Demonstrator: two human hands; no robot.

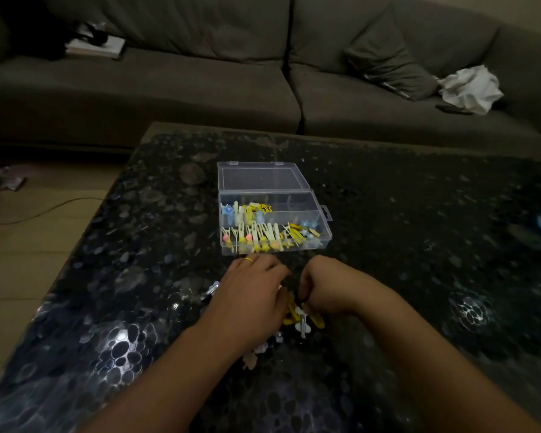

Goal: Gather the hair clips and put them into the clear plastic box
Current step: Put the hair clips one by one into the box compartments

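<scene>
Two hands work a loose heap of hair clips (300, 317) on the dark desk (419, 276): left hand (250, 292) flat over them, grip spread wide; right hand (328, 285) curled, contents unclear. At twelve o'clock beyond, the clear plastic box (275, 226) lies open, partly filled with clips.

You sit in dim light at a dark, glossy pebble-patterned table (419, 245), facing a grey sofa (169, 89) with a cushion (388, 57) and crumpled white cloth (469, 89) at far right, pale wood floor (28, 245) on your left.
</scene>
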